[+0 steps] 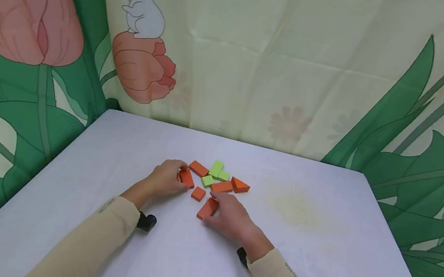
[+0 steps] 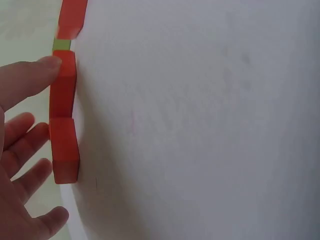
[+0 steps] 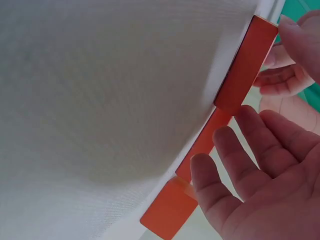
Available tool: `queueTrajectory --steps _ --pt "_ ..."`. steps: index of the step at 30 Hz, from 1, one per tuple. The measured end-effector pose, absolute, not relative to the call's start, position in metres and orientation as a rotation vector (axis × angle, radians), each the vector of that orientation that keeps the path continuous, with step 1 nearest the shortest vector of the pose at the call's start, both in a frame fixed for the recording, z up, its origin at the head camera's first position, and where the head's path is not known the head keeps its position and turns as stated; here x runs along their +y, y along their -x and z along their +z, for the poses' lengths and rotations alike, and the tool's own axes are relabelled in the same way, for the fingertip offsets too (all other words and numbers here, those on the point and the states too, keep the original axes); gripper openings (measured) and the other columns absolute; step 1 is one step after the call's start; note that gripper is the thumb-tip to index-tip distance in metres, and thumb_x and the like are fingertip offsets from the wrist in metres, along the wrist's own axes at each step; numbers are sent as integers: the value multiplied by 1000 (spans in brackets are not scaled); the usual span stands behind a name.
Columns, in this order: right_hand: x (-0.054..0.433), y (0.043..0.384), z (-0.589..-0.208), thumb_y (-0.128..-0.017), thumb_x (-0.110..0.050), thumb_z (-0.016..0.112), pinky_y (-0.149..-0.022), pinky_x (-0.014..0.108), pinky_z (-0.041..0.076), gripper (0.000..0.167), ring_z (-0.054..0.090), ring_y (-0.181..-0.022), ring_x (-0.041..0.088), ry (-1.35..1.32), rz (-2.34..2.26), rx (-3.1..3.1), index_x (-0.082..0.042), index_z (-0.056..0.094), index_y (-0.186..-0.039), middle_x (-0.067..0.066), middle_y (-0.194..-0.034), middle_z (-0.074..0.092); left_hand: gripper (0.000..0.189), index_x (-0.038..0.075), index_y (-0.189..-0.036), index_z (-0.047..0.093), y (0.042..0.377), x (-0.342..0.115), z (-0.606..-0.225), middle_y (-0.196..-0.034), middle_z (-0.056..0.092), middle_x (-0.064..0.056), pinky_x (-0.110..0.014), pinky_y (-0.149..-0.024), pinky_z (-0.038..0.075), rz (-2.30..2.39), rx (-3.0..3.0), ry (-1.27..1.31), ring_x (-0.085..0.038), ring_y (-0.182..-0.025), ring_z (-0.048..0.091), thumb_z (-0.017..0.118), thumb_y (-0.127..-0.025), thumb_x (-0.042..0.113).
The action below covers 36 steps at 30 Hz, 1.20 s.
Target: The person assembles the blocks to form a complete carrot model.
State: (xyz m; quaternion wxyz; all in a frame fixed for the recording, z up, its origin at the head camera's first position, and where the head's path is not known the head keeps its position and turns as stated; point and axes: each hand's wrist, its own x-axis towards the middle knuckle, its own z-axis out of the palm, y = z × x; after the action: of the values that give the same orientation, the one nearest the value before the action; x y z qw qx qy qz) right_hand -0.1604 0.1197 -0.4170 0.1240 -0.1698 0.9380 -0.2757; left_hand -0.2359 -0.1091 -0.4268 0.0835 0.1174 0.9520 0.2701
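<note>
My left hand (image 1: 166,178) reaches in from the left and holds an orange rectangular block (image 1: 187,178) between thumb and fingers. Its thumb presses one end of that block (image 2: 62,90) in the left wrist view, and a second orange block (image 2: 65,150) sits beside it, close to the fingers. With thumb and index finger at opposite ends, my right hand (image 1: 234,217) pinches another orange rectangular block (image 1: 208,209). The remaining fingers are spread loosely. Between the hands lies a small orange cube (image 1: 198,194).
Beyond the hands are light green blocks (image 1: 216,169), two more orange rectangular blocks, one (image 1: 199,168) behind and one (image 1: 222,187) in front, and an orange triangular block (image 1: 240,185). All rest on a white-covered table (image 1: 144,261). A printed curtain (image 1: 233,67) hangs behind its far edge.
</note>
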Motion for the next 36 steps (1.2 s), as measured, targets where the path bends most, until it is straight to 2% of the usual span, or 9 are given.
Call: queueTrajectory --steps 6,13,19,25,27,30,36 --pt "118 159 -417 -87 -23 79 -103 44 45 68 51 -126 27 479 -780 2742 -2 51 -144 9 -138 56 62 8 -137 57 230 -114 -426 -130 59 -9 -48 -98 46 789 2809 -320 -28 -116 51 83 -83 22" --pt "120 159 -418 -86 -22 78 -96 42 48 58 56 -111 24 439 -741 2789 -3 56 -136 7 -123 61 63 9 -138 58 220 -119 -425 -135 58 -8 -52 -105 39 805 2769 -372 -29 -125 49 84 -82 20" --pt "124 157 -417 -87 -20 76 -100 44 47 59 54 -119 27 455 -776 2726 -2 55 -139 9 -131 60 61 10 -135 60 207 -121 -426 -132 59 -6 -50 -106 40 815 2758 -402 -28 -126 50 86 -81 20" --pt "127 153 -415 -87 -19 75 -104 45 44 58 52 -125 27 546 -763 2669 -4 56 -140 7 -135 59 57 12 -129 64 194 -127 -427 -130 61 -4 -63 -112 19 693 2820 -490 -32 -136 40 87 -79 25" --pt "126 151 -415 -87 -19 75 -104 45 43 58 52 -124 26 576 -753 2664 -4 56 -140 6 -134 59 56 13 -128 64 190 -129 -427 -129 61 -3 -66 -111 16 680 2823 -501 -32 -136 40 87 -78 25" --pt "124 148 -414 -87 -18 76 -103 45 44 57 52 -124 27 604 -738 2658 -5 57 -139 6 -132 60 56 13 -127 64 184 -132 -426 -126 62 -2 -64 -112 17 688 2808 -498 -32 -131 44 88 -78 25" --pt "117 147 -414 -88 -20 76 -102 43 46 57 53 -122 24 626 -717 2647 -7 57 -140 3 -131 61 55 14 -126 65 173 -133 -423 -120 62 1 -57 -110 27 702 2779 -500 -28 -123 50 88 -77 22"
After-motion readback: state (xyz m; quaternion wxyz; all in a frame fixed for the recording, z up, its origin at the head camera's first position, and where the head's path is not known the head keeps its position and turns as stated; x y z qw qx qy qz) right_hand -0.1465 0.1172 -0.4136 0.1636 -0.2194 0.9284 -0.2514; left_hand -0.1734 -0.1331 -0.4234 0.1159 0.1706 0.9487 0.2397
